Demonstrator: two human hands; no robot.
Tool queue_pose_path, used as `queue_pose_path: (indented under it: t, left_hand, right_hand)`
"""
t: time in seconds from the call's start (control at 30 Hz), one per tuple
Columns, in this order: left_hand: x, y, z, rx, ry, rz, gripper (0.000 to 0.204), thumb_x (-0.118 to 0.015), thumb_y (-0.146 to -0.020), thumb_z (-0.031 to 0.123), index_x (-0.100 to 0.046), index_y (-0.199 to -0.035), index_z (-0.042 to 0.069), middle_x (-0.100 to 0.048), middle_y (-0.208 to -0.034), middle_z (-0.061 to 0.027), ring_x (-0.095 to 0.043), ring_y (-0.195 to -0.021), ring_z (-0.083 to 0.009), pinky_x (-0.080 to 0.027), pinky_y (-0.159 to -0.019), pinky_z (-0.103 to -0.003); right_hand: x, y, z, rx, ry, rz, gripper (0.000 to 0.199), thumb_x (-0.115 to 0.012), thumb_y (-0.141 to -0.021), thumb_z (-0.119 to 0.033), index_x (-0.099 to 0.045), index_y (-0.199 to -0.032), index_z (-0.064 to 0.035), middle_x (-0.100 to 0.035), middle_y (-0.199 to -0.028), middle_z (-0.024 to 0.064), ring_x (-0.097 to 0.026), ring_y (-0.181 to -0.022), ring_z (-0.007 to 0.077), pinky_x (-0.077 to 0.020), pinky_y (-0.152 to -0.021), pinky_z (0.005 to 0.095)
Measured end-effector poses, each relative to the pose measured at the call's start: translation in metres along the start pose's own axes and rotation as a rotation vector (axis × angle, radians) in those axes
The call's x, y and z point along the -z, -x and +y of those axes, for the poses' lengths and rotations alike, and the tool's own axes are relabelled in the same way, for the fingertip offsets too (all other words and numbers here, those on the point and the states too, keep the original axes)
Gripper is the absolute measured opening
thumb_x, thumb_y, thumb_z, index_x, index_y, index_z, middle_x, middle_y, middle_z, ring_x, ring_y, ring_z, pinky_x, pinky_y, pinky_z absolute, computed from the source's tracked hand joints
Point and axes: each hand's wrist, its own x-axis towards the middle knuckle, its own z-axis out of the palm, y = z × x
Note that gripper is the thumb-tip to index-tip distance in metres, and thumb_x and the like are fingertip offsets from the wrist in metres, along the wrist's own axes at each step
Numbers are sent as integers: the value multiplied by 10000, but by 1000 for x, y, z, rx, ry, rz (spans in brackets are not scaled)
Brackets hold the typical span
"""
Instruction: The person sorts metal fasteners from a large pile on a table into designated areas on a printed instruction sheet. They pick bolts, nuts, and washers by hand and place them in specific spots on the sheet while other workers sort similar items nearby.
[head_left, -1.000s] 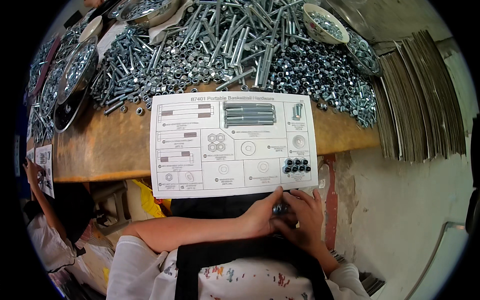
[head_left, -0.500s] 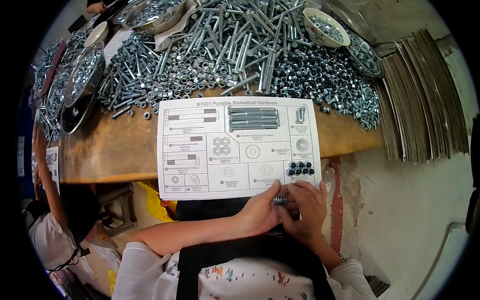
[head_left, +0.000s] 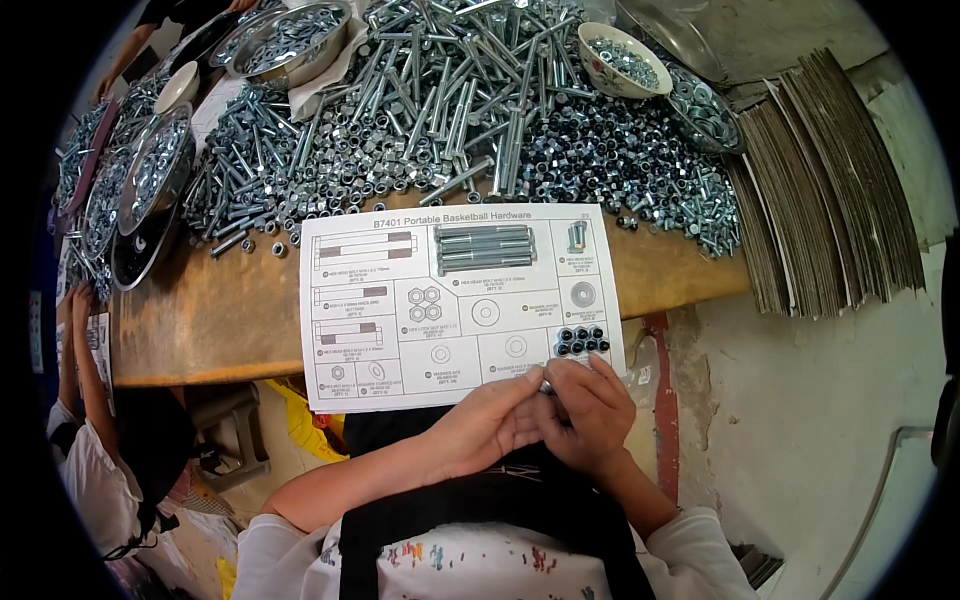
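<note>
A white printed parts sheet (head_left: 400,390) lies at the table's front edge, marked into boxes with outline drawings. On it sit long hex bolts (head_left: 485,248) side by side at the top, short bolts (head_left: 577,237) and a grey washer (head_left: 582,294) at the right. Several dark lock nuts (head_left: 582,342) stand in rows at its lower right. Just below these, my left hand (head_left: 485,425) is half curled, palm up, its thumb against small shiny metal pieces (head_left: 546,388). My right hand (head_left: 592,410) closes its fingertips on the same pieces; their kind is mostly hidden by fingers.
Behind the sheet, loose bolts (head_left: 440,100) and nuts (head_left: 630,150) are heaped on the wooden table (head_left: 200,330). Metal bowls (head_left: 290,50) and a flowered bowl (head_left: 625,65) hold small hardware. Flattened cardboard (head_left: 830,190) is stacked at right. Another person's arms (head_left: 90,370) reach in at left.
My hands have drawn closer together, and the small metal pieces between them are more covered. The view has shifted a little, so the sheet appears slightly further left and lower.
</note>
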Motion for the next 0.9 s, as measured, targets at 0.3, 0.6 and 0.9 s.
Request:
queue_pose_path:
  t: [0.3, 0.6, 0.9]
  left_hand:
    - [3, 12, 13, 113, -183, -80, 539, -494, -1028, 417, -481, -1354, -12, -612, -1265, -142, -594, -1198, -191, -494, -975, -332]
    - [3, 13, 12, 122, -236, -91, 546, -473, -1034, 429, -496, -1328, -31, -596, -1282, -170, -574, -1234, -214, -505, -976, -346]
    - [18, 12, 5, 102, -108, -75, 399, -556, -1013, 342, -560, -1245, 16, -639, -1148, -79, -629, -1103, -175, -535, -905, -291]
  right_hand:
    - [31, -23, 15, -535, -848, -599, 697, -685, -767, 87, -454, -1416, -20, -702, -1078, 65, -631, -989, 108, -474, -856, 273]
    - [28, -14, 24, -516, -893, -541, 644, -716, -795, 51, -516, -1395, -70, -714, -1027, 55, -640, -926, 101, -486, -821, 264]
    - [26, -17, 17, -150, -519, -408, 675, -779, -719, 49, -543, -1346, -33, -721, -1023, 79, -684, -950, 170, -532, -855, 307]
